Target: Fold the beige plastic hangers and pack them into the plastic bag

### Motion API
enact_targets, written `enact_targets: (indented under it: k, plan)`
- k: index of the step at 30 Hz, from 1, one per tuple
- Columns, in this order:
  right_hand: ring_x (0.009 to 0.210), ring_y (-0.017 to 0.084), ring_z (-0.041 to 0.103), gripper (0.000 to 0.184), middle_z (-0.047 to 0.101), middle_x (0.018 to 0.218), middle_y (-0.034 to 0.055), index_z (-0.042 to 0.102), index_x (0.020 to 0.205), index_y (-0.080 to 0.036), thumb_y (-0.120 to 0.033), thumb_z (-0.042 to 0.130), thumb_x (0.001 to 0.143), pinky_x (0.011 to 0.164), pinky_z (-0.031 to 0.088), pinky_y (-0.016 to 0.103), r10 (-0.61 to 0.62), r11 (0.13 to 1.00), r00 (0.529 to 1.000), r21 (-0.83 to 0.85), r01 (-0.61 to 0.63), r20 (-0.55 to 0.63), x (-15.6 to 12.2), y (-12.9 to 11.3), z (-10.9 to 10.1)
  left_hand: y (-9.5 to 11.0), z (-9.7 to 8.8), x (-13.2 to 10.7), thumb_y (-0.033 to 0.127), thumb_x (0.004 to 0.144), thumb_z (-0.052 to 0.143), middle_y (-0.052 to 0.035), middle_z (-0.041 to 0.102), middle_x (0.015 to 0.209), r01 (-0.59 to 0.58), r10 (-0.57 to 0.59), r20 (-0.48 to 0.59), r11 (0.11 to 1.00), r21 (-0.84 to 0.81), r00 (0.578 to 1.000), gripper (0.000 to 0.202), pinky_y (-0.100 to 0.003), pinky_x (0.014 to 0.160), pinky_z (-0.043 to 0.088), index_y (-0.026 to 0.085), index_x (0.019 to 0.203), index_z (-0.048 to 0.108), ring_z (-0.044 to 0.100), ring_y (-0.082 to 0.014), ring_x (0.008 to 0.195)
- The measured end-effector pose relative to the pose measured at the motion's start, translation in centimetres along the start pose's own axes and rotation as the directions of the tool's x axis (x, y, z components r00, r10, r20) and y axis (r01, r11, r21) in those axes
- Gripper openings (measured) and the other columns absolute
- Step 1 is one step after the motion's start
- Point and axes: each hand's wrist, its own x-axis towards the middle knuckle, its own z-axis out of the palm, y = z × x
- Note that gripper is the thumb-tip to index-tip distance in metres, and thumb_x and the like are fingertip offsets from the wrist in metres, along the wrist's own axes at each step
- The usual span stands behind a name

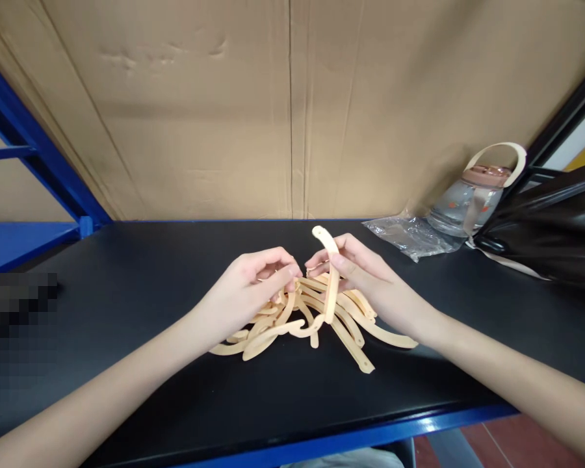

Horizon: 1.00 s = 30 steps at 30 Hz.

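Note:
A loose pile of curved beige strips lies on the black tabletop; they look like plastic, and some have a small hole near the end. My right hand pinches one beige strip between thumb and fingers, holding it roughly upright with its curved, holed end on top. My left hand is closed at the left side of the pile, thumb against fingertips; what it grips there is hidden. A wavy, hook-shaped beige piece lies at the front of the pile.
A clear plastic bag and a water bottle with a looped handle stand at the back right, beside a shiny black bag. Cardboard walls the back. A blue metal frame rises at the left.

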Motion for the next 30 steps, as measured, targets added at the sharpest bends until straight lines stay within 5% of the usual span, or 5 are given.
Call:
enact_targets:
  k: [10,16,20,24,30]
  plan:
    - [0.116,0.015,0.057,0.012,0.065,0.11,-0.0018,0.051,0.088,-0.025,-0.013,0.053,0.09,0.11,0.037,0.038,-0.257,0.919,0.955,0.27,0.289,-0.146,0.0,-1.3,-0.9,0.4,0.2,-0.4,0.054,0.089,0.048,0.0012,0.058,0.074,0.055,-0.066,0.185,0.996,0.065,0.981,0.04,-0.021,0.054,0.042,0.019,0.094,0.066,0.052,-0.0115,0.062]
    - [0.118,0.018,0.056,0.013,0.062,0.123,0.0018,0.054,0.086,-0.023,-0.011,0.049,0.09,0.104,0.041,0.041,-0.333,0.941,0.941,-0.083,0.328,-0.057,0.1,-1.0,-1.7,0.6,0.0,-0.1,0.045,0.087,0.056,0.0023,0.058,0.065,0.094,-0.085,0.088,0.989,-0.111,0.993,0.03,-0.018,0.049,0.042,0.016,0.081,0.061,0.05,-0.0086,0.053]
    - [0.116,0.021,0.053,0.036,0.06,0.125,0.0056,0.061,0.109,-0.024,-0.003,0.042,0.088,0.098,0.043,0.042,-0.449,0.567,0.857,-0.66,0.493,0.254,0.7,-0.4,-3.2,0.8,-0.6,0.2,0.041,0.085,0.059,0.0032,0.055,0.059,0.044,-0.07,-0.151,0.984,-0.172,0.986,0.026,-0.016,0.041,0.036,0.016,0.079,0.06,0.044,-0.0065,0.045]
    - [0.119,0.024,0.049,0.044,0.053,0.131,0.0101,0.045,0.135,-0.023,-0.017,0.045,0.092,0.097,0.045,0.043,-0.362,0.193,0.805,-0.807,0.558,0.47,0.8,-0.1,-3.3,1.2,-0.8,0.0,0.042,0.088,0.055,0.007,0.043,0.051,0.022,-0.081,-0.245,0.972,-0.235,0.966,0.026,-0.014,0.034,0.024,0.017,0.082,0.059,0.028,-0.0037,0.037]
    - [0.105,0.023,0.06,0.053,0.057,0.126,0.0113,0.029,0.145,-0.02,-0.044,0.036,0.098,0.085,0.053,0.038,-0.363,0.256,0.89,-0.889,0.381,0.277,-0.2,0.2,-0.5,1.8,0.8,-0.9,0.037,0.093,0.045,0.0065,0.044,0.055,-0.011,-0.023,-0.173,0.981,-0.194,0.985,0.027,-0.015,0.039,0.031,0.018,0.074,0.048,0.035,-0.0055,0.043]
